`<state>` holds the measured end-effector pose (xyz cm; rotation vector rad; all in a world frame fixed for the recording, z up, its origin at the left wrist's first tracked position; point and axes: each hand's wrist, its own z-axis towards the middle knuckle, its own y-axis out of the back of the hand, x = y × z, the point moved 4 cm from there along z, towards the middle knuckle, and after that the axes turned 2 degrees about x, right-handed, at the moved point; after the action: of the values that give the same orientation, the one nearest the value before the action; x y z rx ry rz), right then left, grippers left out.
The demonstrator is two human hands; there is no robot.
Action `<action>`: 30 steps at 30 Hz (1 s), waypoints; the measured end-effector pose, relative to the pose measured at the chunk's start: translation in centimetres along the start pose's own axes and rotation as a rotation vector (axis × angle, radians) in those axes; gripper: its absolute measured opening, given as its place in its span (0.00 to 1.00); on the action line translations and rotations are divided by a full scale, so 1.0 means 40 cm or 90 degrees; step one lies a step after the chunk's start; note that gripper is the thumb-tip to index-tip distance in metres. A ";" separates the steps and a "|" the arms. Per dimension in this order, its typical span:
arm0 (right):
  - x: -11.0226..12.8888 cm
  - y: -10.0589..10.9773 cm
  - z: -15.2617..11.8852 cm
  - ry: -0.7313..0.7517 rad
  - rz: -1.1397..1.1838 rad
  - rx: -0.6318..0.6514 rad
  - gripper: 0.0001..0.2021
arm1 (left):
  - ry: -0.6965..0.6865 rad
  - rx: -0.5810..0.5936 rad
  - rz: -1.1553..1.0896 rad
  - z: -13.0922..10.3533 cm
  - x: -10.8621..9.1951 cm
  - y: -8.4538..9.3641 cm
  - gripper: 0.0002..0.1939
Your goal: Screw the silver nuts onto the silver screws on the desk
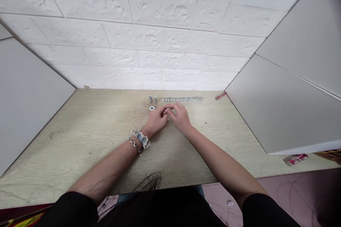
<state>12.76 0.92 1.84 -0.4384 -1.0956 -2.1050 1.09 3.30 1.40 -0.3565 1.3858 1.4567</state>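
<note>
In the head view, the person's black shirt (pixel 165 207) lay nearest the camera, with loose strands of dark hair (pixel 150 182) falling in front of it over the edge of the pale wood-grain tabletop (pixel 106 113). The left hand (pixel 157 119), below which a frilled scrunchie (pixel 141 139) and a chain bracelet (pixel 134 144) circled the wrist, met the right hand (pixel 181 116) near the middle of the table. Their fingertips came together, pinching a small metal piece (pixel 168 108) between them; the fingers hid much of its shape. Just beyond the left hand stood a round-topped metal fitting (pixel 152 108) with a dark centre, and behind that, two threaded metal fittings (pixel 153 99) stood side by side. To their right, a row of small silvery screws (pixel 182 99) ran along the white brick-patterned wall (pixel 149 39). One red battery-like cylinder (pixel 220 95) lay near the far right corner, and another red cylinder (pixel 296 159) lay at the near right, beside a woven basket (pixel 329 156). Only part of the basket showed at the picture's edge, so its contents could not be told.
</note>
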 end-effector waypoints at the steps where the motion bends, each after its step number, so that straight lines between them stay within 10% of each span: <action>1: -0.001 0.000 0.000 -0.004 0.002 0.001 0.09 | 0.006 0.014 -0.027 -0.001 0.001 0.001 0.23; 10: 0.011 -0.003 -0.004 0.038 -0.024 -0.010 0.02 | 0.067 0.083 -0.367 0.001 0.011 -0.007 0.20; 30: 0.025 -0.009 -0.005 0.132 0.015 -0.002 0.15 | 0.139 0.001 -0.493 0.005 0.015 -0.004 0.28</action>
<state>11.80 0.46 2.09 -0.2268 -0.9634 -2.0791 1.04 3.72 0.90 -0.9531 1.2098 0.7876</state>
